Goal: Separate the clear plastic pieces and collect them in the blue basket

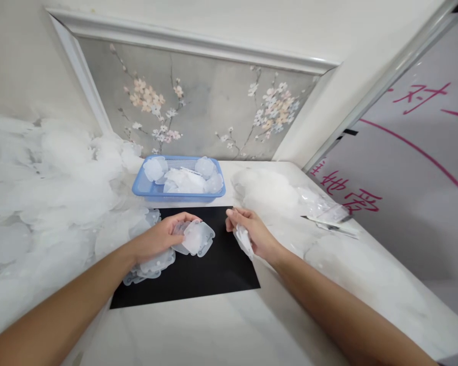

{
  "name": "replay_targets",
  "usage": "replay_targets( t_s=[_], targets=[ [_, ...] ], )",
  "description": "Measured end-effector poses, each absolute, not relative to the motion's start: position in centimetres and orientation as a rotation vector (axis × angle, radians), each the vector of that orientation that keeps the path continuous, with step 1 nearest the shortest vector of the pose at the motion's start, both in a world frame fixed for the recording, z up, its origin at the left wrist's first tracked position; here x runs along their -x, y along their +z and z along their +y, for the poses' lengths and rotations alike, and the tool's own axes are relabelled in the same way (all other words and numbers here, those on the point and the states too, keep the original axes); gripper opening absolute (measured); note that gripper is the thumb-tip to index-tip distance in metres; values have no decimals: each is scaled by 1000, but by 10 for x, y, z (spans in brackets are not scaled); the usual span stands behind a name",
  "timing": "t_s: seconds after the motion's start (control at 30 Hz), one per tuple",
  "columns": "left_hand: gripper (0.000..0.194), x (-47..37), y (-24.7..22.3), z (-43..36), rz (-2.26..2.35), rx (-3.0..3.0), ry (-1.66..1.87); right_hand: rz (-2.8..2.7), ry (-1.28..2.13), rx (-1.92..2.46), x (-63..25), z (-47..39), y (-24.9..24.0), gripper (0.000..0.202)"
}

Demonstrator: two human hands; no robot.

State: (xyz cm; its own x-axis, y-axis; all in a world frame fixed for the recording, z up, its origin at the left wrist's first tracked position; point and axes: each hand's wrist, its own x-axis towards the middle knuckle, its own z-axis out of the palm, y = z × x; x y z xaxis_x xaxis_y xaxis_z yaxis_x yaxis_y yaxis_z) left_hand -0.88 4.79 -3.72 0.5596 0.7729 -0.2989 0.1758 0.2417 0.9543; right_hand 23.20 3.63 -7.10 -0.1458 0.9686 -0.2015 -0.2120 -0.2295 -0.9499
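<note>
My left hand [160, 238] is closed on a few translucent, rounded plastic pieces [199, 238] with notched edges, held over the black mat [213, 274]. Beneath that hand, a pile of similar pieces [152, 267] lies on the mat's left side. At the mat's right edge, my right hand [252, 226] pinches its thumb and fingers together, with a white translucent plastic piece [244, 241] tucked in the palm. Whatever may be between its fingertips is too small to make out.
Behind the mat stands a blue basket [137, 189] with several plastic pieces inside. A large heap of translucent pieces [53, 183] covers the left of the table. Another stack [265, 185], a clear bag [320, 203] and a pen-like tool [324, 222] lie to the right, near a whiteboard [416, 203].
</note>
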Motion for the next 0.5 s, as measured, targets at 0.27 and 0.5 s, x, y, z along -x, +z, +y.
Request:
replay_targets(
  t_s=[0.27, 0.5],
  targets=[
    [38, 11, -45, 49, 894, -1399, 501, -1109, 1847, 1127, -231, 33, -70, 43],
    [42, 7, -43, 50, 953, -1269, 516, -1114, 1829, 1165, -235, 36, -76, 36]
  ],
)
